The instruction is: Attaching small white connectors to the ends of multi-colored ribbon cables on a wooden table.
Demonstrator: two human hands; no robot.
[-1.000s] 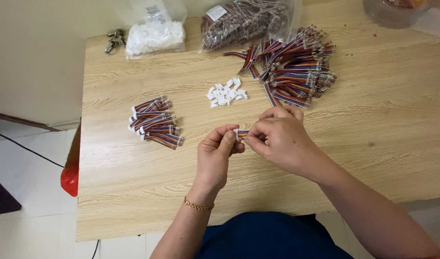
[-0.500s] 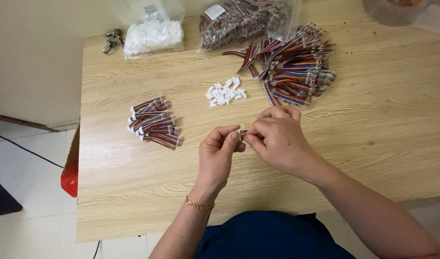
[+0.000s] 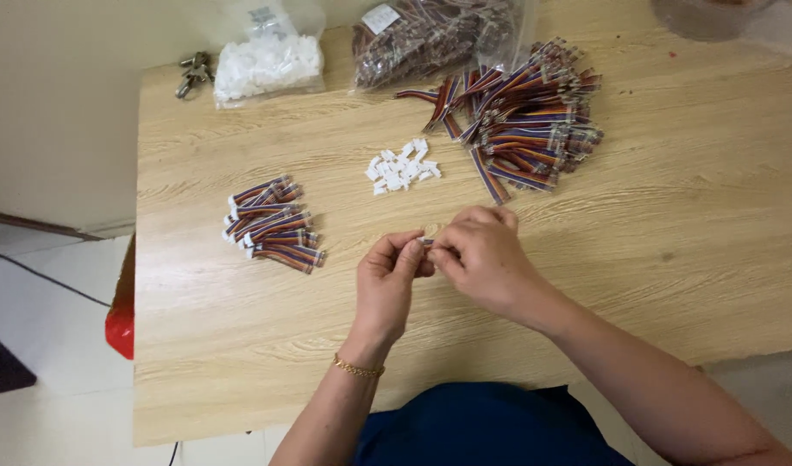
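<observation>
Table: pale wood-grain top (image 3: 241, 345), smooth, rectangular, with one corner at the far left.
Keys: a small metal bunch (image 3: 191, 72) at the far left edge of the table.
White bag: one clear plastic bag (image 3: 267, 62) packed with small white plastic pieces, just right of the keys.
Small bundle: a loose heap of short striped ribbon cables (image 3: 273, 224), white-tipped, too many to count, lying left of the hands.
Left hand: the left hand (image 3: 389, 280) is curled, thumb and forefinger pinched shut on a tiny white connector (image 3: 427, 242); a thin gold bracelet (image 3: 358, 368) circles the wrist.
Connector: held above the table's middle, between both hands; its detail is too small to tell.
White pieces: a scatter of small white plastic housings (image 3: 402, 166), about fifteen, beyond the hands.
Right hand: the right hand (image 3: 482, 256) is closed down, fingertips meeting the same connector.
Dark bag: one clear bag (image 3: 430, 34) of dark cables at the far edge.
Big pile: a large fan of striped ribbon cables (image 3: 525, 116), far right.
</observation>
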